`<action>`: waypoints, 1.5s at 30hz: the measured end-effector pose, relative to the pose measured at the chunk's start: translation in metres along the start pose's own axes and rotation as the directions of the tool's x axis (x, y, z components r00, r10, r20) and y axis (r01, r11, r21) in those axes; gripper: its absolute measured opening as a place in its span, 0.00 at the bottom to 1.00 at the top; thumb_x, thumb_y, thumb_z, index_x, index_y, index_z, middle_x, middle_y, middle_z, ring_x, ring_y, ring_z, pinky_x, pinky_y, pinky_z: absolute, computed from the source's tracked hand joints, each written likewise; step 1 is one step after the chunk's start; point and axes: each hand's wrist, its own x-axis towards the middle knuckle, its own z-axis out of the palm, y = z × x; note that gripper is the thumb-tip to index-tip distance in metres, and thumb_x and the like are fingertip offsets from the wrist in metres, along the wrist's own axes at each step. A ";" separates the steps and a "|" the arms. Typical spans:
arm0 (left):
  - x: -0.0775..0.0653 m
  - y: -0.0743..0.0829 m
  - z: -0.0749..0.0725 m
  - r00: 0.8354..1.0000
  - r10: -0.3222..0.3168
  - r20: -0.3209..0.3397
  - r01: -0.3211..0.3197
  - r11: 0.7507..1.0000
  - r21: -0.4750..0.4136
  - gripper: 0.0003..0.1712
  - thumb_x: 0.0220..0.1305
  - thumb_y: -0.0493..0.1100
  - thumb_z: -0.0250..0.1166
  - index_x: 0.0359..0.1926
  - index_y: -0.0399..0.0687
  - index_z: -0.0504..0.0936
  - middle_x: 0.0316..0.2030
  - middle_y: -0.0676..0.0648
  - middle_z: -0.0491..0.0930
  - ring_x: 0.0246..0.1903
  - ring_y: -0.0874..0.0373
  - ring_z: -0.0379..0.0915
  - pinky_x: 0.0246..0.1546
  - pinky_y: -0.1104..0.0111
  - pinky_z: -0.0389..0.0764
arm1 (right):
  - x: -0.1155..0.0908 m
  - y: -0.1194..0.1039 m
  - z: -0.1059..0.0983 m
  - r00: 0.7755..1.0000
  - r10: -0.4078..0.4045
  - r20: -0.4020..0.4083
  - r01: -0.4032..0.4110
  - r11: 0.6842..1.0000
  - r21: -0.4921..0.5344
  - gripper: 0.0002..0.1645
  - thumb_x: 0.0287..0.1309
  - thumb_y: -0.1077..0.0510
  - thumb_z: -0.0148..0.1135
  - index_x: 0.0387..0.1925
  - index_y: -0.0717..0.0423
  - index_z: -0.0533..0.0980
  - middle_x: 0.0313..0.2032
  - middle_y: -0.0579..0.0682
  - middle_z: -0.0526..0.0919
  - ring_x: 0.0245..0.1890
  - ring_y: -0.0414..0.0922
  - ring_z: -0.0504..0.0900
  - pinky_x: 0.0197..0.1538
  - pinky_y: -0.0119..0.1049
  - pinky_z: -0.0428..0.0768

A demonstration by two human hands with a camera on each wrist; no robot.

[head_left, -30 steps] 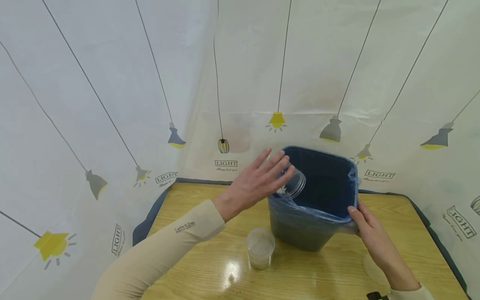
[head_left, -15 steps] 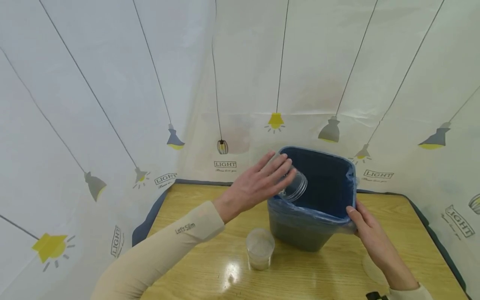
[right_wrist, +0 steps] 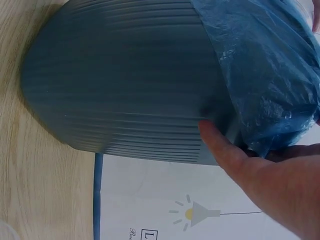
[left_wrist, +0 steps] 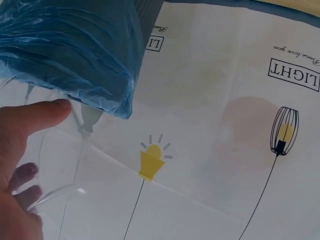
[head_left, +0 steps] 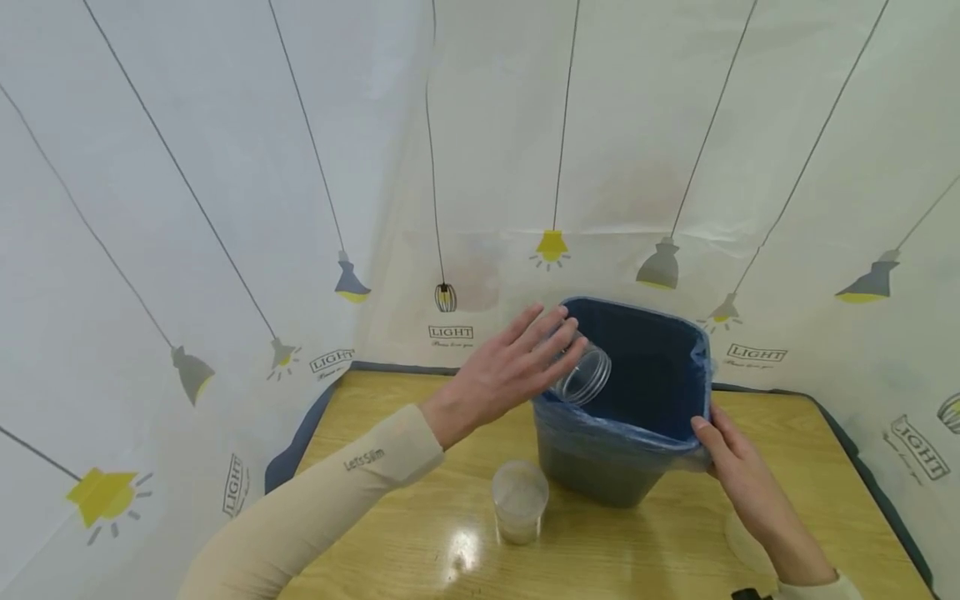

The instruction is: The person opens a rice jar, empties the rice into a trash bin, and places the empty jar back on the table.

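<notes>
My left hand [head_left: 502,371] holds a clear plastic jar [head_left: 591,377] on its side, tipped with its mouth over the opening of a dark bin [head_left: 600,473]. Thumb and fingers lie around the jar's wall in the left wrist view, where the see-through jar [left_wrist: 60,192] shows only faintly. A blue plastic bag [head_left: 622,429] lines the bin and folds down over its rim. On the bin's right side, my right hand [head_left: 750,483] grips the rim through the bag, thumb on top. The right wrist view shows the bag [right_wrist: 270,65] hanging over the ribbed outer wall [right_wrist: 125,75].
A second clear container [head_left: 521,504] stands upright on the wooden table [head_left: 420,525], just left of the bin. Beside my right wrist lies a pale, round, flat piece [head_left: 742,542], partly hidden. A white sheet printed with lamps [head_left: 487,167] surrounds the table.
White bits seen in the jar a second ago no longer show there. The jar has shifted only slightly, and the right hand keeps its hold on the bin's rim.
</notes>
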 end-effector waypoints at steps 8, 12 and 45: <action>-0.001 0.002 -0.001 1.000 0.002 0.001 -0.002 1.000 0.021 0.43 0.64 0.43 0.71 0.77 0.46 0.63 0.73 0.40 0.65 0.77 0.42 0.53 0.78 0.47 0.42 | 0.001 0.000 0.002 1.000 0.015 0.001 -0.015 1.000 -0.017 0.47 0.82 0.38 0.36 0.82 0.61 0.33 0.80 0.68 0.42 0.76 0.69 0.50 0.60 0.45 0.77; -0.003 0.003 0.000 1.000 0.005 -0.010 -0.005 1.000 0.016 0.44 0.63 0.43 0.72 0.77 0.47 0.63 0.73 0.40 0.65 0.77 0.42 0.54 0.78 0.47 0.43 | 0.001 -0.001 0.002 1.000 0.014 -0.001 -0.014 1.000 -0.011 0.46 0.82 0.38 0.36 0.81 0.61 0.33 0.80 0.69 0.42 0.76 0.69 0.50 0.59 0.41 0.77; -0.011 -0.007 0.006 0.993 -0.034 -0.114 0.040 0.998 0.057 0.39 0.65 0.40 0.71 0.74 0.44 0.66 0.72 0.38 0.68 0.74 0.42 0.60 0.77 0.50 0.52 | 0.001 -0.005 0.000 1.000 0.025 0.002 -0.025 1.000 -0.010 0.47 0.81 0.37 0.36 0.81 0.62 0.33 0.80 0.69 0.42 0.76 0.69 0.49 0.64 0.53 0.73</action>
